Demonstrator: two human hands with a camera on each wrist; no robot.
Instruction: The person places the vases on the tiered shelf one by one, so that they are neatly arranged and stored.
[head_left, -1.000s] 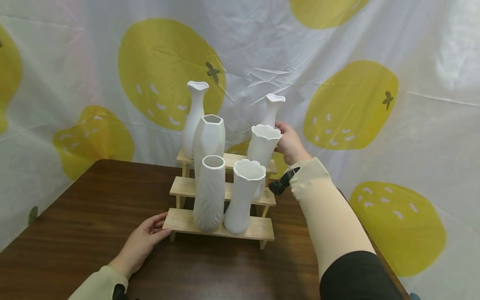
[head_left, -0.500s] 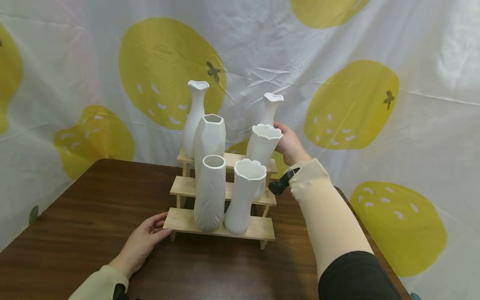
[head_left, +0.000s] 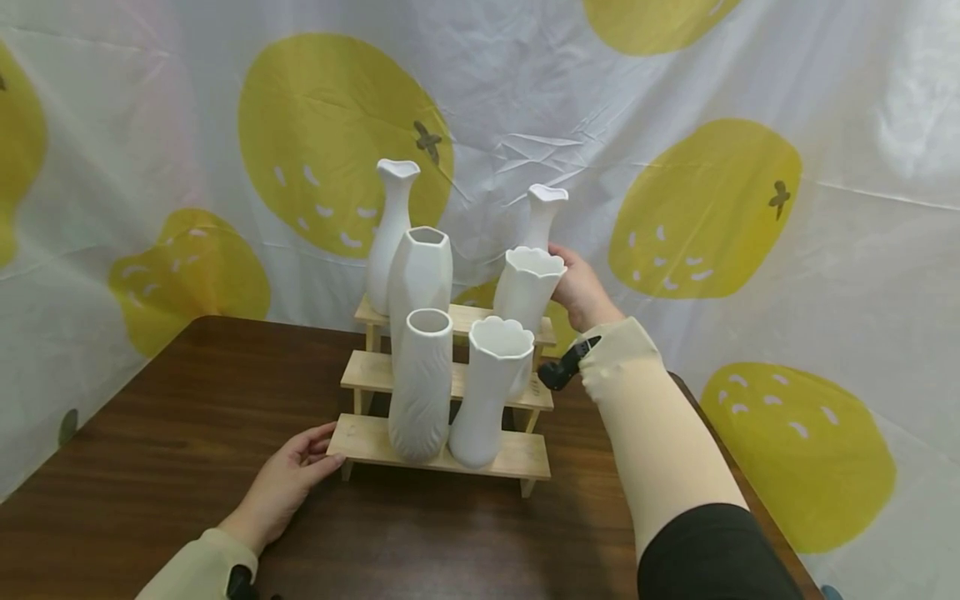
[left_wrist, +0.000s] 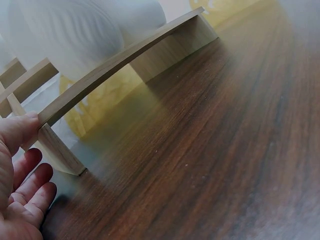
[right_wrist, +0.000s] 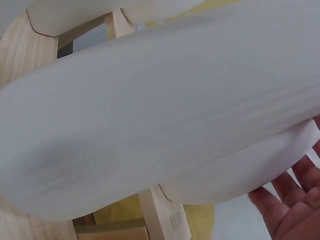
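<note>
In the head view a three-step wooden stand (head_left: 521,454) carries several white vases. My right hand (head_left: 580,287) grips the flared-rim vase (head_left: 545,212) on the top step's right side. That vase's lower part is hidden behind a scalloped vase (head_left: 525,287); the right wrist view shows my fingers (right_wrist: 272,205) on its far side. My left hand (head_left: 288,479) holds the left end of the lowest step, thumb (left_wrist: 22,125) against the plank's corner. Another flared-rim vase (head_left: 393,225) stands at the top left, behind a faceted vase (head_left: 422,271).
On the lowest step stand a leaf-patterned cylindrical vase (head_left: 420,392) and a scalloped-rim vase (head_left: 487,400), close together. The stand sits on a dark wooden table (head_left: 187,400). Behind it hangs a pale curtain (head_left: 517,83) with yellow fruit prints.
The vase in my right hand has shifted slightly left since a second ago and stands a little nearer the scalloped vase. My left hand keeps its place on the stand.
</note>
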